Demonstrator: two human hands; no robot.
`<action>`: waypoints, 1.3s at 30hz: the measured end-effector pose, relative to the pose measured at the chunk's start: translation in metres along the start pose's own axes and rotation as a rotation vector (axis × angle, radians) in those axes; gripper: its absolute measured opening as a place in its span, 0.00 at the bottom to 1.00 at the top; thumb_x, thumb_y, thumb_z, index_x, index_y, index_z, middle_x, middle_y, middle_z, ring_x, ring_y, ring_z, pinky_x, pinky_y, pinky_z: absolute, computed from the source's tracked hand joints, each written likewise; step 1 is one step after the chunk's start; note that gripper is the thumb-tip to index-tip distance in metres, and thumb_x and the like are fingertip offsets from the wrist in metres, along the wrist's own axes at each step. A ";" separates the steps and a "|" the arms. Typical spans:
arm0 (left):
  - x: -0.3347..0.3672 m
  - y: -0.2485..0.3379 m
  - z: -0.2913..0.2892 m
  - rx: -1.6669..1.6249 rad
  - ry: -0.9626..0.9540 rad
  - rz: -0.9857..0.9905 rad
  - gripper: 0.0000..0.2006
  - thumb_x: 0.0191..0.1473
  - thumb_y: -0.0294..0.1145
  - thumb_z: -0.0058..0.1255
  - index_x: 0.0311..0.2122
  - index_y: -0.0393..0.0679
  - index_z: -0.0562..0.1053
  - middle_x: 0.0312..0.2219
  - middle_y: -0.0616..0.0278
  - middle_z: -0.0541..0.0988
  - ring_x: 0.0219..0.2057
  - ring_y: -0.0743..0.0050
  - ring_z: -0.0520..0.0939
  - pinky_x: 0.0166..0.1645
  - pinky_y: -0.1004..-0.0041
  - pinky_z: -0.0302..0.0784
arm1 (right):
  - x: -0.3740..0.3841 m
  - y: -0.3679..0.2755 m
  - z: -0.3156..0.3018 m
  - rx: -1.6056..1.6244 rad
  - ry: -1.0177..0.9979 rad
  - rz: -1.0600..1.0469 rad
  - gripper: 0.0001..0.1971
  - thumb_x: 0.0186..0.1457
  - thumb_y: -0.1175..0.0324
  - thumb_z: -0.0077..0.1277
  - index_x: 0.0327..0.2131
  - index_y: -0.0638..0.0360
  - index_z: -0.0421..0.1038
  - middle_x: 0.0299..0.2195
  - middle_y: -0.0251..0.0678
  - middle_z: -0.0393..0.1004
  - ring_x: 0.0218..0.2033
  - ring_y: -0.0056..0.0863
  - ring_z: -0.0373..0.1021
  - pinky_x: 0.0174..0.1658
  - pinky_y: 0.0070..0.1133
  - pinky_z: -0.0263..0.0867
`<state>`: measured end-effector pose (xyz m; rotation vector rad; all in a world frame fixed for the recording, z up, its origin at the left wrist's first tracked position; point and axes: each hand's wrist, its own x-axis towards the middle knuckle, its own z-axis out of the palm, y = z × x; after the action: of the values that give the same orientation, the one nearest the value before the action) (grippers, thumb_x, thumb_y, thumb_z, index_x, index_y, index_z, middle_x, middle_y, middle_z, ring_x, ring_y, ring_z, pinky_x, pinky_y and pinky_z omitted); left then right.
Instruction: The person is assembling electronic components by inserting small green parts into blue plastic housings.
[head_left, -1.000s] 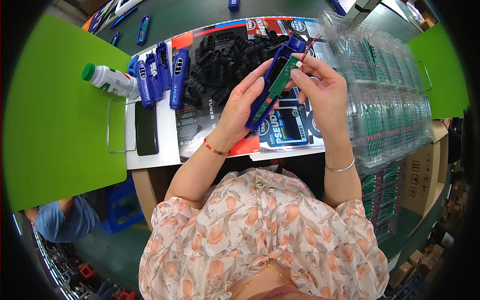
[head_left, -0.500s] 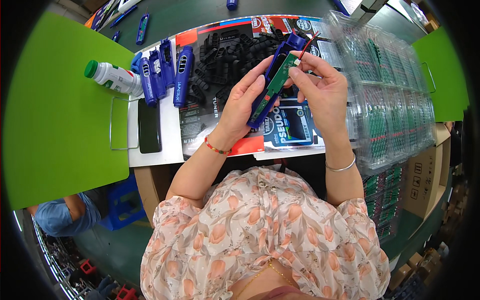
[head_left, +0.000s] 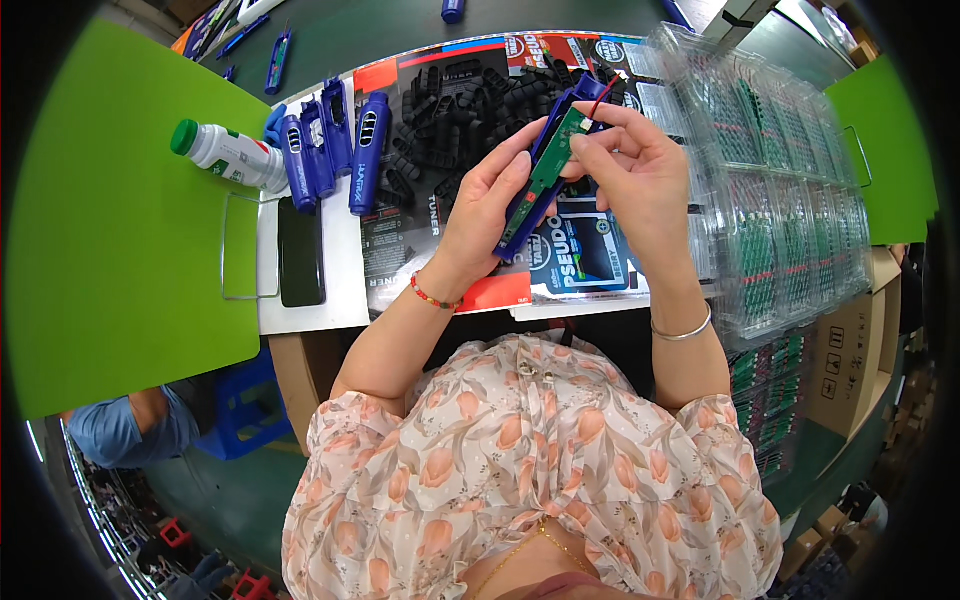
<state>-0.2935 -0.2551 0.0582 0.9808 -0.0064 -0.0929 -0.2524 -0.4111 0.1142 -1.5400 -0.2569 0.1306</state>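
Note:
My left hand [head_left: 478, 210] is closed around a long blue plastic casing half [head_left: 514, 238], tilted with its far end to the right. Lying along the casing is a narrow green circuit board [head_left: 548, 170]; how far it is seated I cannot tell. My right hand [head_left: 645, 175] pinches the board's far end between thumb and fingers, beside a small white connector [head_left: 586, 124]. From there a red and black wire pair [head_left: 606, 90] sticks up past the fingers. Beyond both hands lies a pile of black plastic parts [head_left: 440, 120].
At left are several blue casings [head_left: 369, 155], a dark phone [head_left: 301, 255] and a white bottle with a green cap [head_left: 235, 155]. Stacked clear trays of circuit boards [head_left: 765, 190] stand at right, above a cardboard box [head_left: 845, 370]. Green panels [head_left: 130, 230] flank the table. Another person's arm [head_left: 150, 408] shows lower left.
The board's far end has shifted slightly left, closer in line with the casing. My right thumb and fingers moved left with it, and the wires tilt lower.

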 end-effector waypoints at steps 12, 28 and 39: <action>0.001 0.007 0.005 0.156 -0.005 0.086 0.26 0.60 0.28 0.50 0.62 0.41 0.61 0.34 0.61 0.80 0.26 0.84 0.77 0.31 0.83 0.73 | 0.005 0.017 0.002 -0.165 0.048 -0.121 0.17 0.52 0.75 0.56 0.48 0.62 0.73 0.21 0.31 0.75 0.21 0.14 0.71 0.26 0.14 0.67; 0.233 0.122 -0.247 0.699 0.738 0.284 0.25 0.48 0.21 0.48 0.55 0.42 0.71 0.33 0.55 0.83 0.23 0.76 0.80 0.27 0.77 0.75 | 0.009 0.063 -0.081 -0.772 0.384 -0.239 0.10 0.51 0.76 0.52 0.38 0.64 0.75 0.27 0.44 0.76 0.26 0.41 0.75 0.32 0.30 0.69; 0.285 0.104 -0.287 1.464 0.949 0.056 0.23 0.46 0.38 0.46 0.51 0.61 0.75 0.43 0.56 0.81 0.45 0.54 0.80 0.50 0.61 0.73 | 0.062 0.081 -0.052 -0.845 0.259 -0.252 0.14 0.49 0.76 0.55 0.42 0.62 0.72 0.37 0.45 0.72 0.37 0.45 0.72 0.39 0.33 0.69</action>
<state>0.0114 0.0169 -0.0255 2.3955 0.8770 0.5162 -0.1738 -0.4440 0.0375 -2.3153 -0.3164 -0.4285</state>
